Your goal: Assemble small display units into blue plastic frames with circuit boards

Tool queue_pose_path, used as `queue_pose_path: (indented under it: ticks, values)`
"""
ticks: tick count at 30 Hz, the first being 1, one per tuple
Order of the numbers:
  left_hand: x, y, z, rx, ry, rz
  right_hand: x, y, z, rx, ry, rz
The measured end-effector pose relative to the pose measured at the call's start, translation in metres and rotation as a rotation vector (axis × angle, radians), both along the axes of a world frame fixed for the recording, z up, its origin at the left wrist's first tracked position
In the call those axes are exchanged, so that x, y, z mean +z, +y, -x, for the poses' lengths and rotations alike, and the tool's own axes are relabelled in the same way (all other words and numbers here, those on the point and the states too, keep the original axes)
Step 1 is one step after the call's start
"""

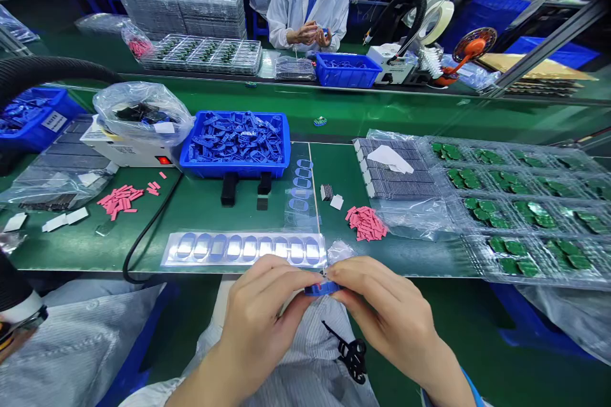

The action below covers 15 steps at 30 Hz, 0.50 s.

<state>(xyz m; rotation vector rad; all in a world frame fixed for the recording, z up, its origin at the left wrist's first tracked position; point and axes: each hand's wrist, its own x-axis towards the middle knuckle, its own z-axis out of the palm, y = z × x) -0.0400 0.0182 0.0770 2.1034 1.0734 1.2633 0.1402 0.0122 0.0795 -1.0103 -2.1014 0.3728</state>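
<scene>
My left hand (258, 318) and my right hand (377, 311) meet above the front edge of the green workbench (191, 248). Both pinch a small blue plastic part (322, 289) between fingers and thumbs, and much of it is hidden by my fingers. A scrap of clear film (340, 252) sits just beyond my right fingers. Behind my left hand lies a clear strip of oval blue-tinted pads (243, 249). A black plastic piece (352, 355) rests on my striped lap below my right hand.
A blue crate of blue plastic frames (236, 143) stands ahead, beside a bagged heater box (128, 152). Pink pieces (365, 222) lie near trays of green circuit boards (515, 203). Across the line, a co-worker's hands (309, 35) hold a small blue part.
</scene>
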Motion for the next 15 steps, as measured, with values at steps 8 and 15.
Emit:
queue_pose_path:
  ticks: [8,15]
  values:
    - [-0.002,-0.008,-0.008,0.058,-0.172,0.039,-0.01,-0.017,0.02,-0.371,0.338,0.135]
    - [-0.007,-0.014,-0.008,0.077,-0.257,0.179,-0.008,-0.014,0.007,-0.154,0.616,0.508]
